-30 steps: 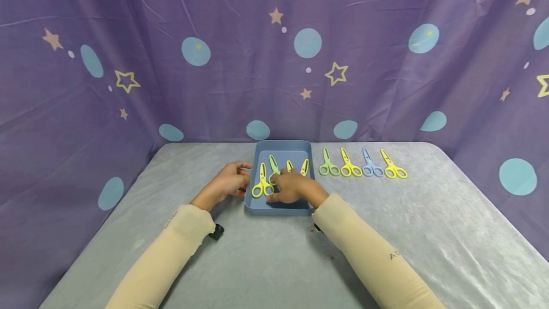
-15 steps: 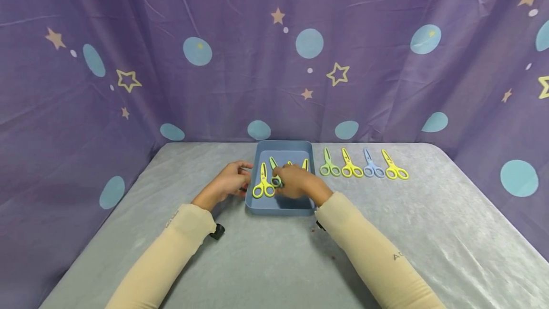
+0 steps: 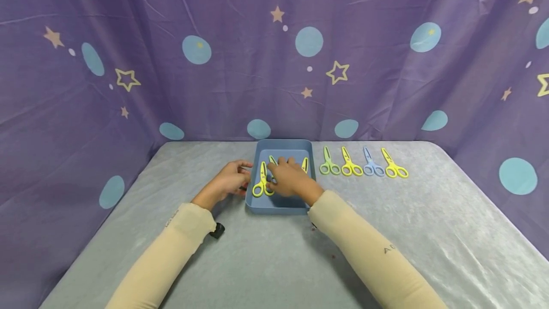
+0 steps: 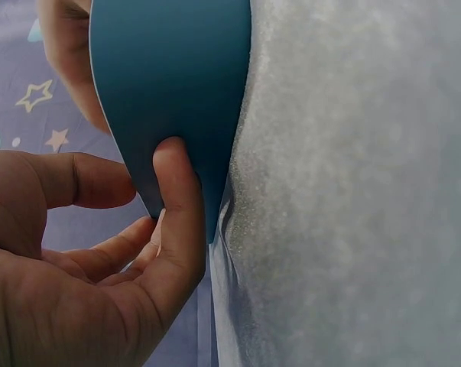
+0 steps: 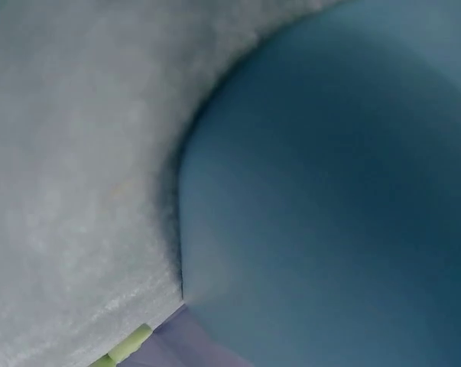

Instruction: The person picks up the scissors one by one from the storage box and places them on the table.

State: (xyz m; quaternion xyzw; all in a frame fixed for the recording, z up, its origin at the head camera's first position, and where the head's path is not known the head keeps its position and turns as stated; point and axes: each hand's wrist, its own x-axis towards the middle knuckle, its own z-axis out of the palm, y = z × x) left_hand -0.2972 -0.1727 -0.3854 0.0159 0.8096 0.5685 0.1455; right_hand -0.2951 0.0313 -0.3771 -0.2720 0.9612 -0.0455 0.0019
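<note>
The blue tray (image 3: 279, 211) sits on the grey cloth-covered table (image 3: 266, 261), near the far edge, with the purple curtain (image 3: 240, 89) behind it at 12 o'clock. At the tray's 9 o'clock side the left hand (image 3: 231, 179) rests against the wall, fingers relaxed and slightly bent, 1 fingertip flat on the outer face. The right hand (image 3: 289, 178) is over the middle of the tray, back up, and covers what is under it; whether it grips anything I cannot tell, and the right wrist view shows none of its fingers. In the tray, 3 pairs of scissors show around that hand: a yellow pair (image 3: 263, 179) at 9 o'clock, blades towards 12, a partly covered green pair (image 3: 272, 159) at 11, and a second yellow pair (image 3: 305, 164) at 2, handles hidden. Outside, at 3 o'clock, 4 more lie in a row, blades away: lime scissors (image 3: 328, 161), yellow scissors (image 3: 349, 162), blue scissors (image 3: 371, 163) and end yellow scissors (image 3: 391, 163).
</note>
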